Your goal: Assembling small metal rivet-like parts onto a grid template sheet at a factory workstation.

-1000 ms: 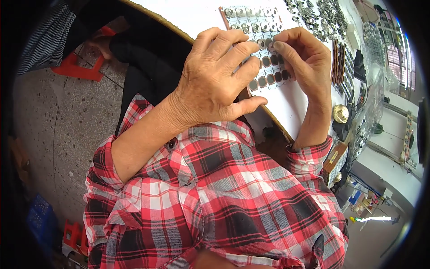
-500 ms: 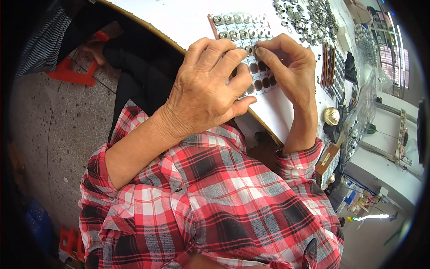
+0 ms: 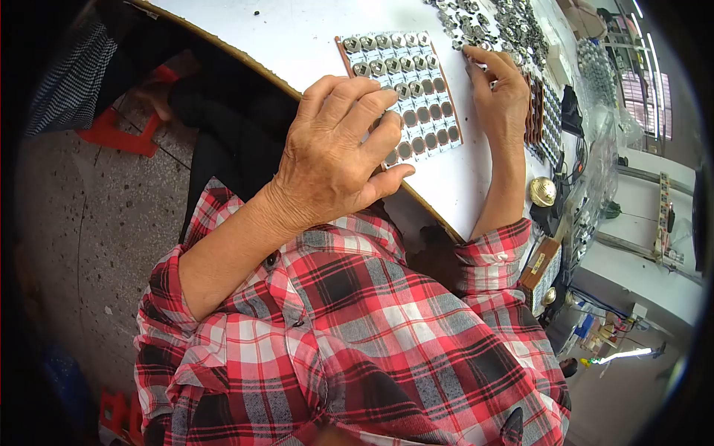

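Observation:
A flat board with a brown rim [image 3: 343,53] lies on the white table and carries rows of round pieces. Shiny metal clips [image 3: 393,65] sit in its far rows and at the start of a middle row; bare dark discs [image 3: 424,115] fill the nearer rows. My left hand [image 3: 338,149] rests over the board's near left side, fingers loosely bent and thumb held apart, covering some discs. Right of the board, my right hand [image 3: 504,97] reaches to the edge of a pile of small metal parts [image 3: 513,30]. Its thumb and forefinger are pinched close; what is between them is unclear.
Stacked brown-edged boards [image 3: 547,119] with metal pieces stand right of my right hand. A gold-coloured dome [image 3: 542,192] and clear plastic sheeting [image 3: 606,160] lie farther right. The table's front edge [image 3: 223,46] runs diagonally; a red stool [image 3: 119,134] stands below it.
My right hand has left the board's middle row and moved up and right to the pile. Another row with clips and dark discs is now uncovered. My left hand stays nearly in place.

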`<state>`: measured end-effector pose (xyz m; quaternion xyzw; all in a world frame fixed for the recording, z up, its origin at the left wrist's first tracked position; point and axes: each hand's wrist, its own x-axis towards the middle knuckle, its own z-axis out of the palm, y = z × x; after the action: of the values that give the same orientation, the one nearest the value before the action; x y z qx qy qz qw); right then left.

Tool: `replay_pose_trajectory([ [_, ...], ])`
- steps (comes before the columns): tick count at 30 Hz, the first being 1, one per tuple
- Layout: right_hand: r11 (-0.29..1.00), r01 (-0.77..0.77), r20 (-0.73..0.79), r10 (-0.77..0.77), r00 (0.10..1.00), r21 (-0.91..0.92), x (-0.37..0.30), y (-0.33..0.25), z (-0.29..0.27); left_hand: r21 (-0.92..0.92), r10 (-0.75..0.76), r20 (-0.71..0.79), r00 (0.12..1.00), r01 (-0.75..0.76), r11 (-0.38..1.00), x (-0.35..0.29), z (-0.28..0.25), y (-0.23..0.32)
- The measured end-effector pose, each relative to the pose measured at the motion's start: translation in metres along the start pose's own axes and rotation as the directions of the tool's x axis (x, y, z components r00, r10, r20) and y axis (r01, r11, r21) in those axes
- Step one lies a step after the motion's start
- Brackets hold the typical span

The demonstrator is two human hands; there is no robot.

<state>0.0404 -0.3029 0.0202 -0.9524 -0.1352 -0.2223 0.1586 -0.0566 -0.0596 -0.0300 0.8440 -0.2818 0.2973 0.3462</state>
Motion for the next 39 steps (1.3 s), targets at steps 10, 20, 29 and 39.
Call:
replay_pose_trajectory([
  [10,0.784,-0.29,0.237,0.188,0.953,0.549,-0.002,-0.019,-0.024,-0.026,-0.002,-0.011,1.0,0.002,1.0,-0.003,0.002,-0.002],
  [20,0.837,-0.184,0.421,-0.06,0.905,0.515,-0.01,-0.042,-0.022,-0.036,-0.029,-0.047,0.998,0.028,0.999,-0.003,0.005,-0.001],
  [29,0.739,-0.305,0.441,0.012,0.897,0.601,-0.014,-0.038,-0.016,-0.052,-0.027,-0.047,0.999,0.024,0.998,-0.002,0.004,-0.001],
  [39,0.788,-0.386,0.43,0.173,0.886,0.479,-0.021,-0.051,-0.016,-0.012,-0.035,0.04,0.999,0.035,0.999,-0.004,0.001,-0.001],
])
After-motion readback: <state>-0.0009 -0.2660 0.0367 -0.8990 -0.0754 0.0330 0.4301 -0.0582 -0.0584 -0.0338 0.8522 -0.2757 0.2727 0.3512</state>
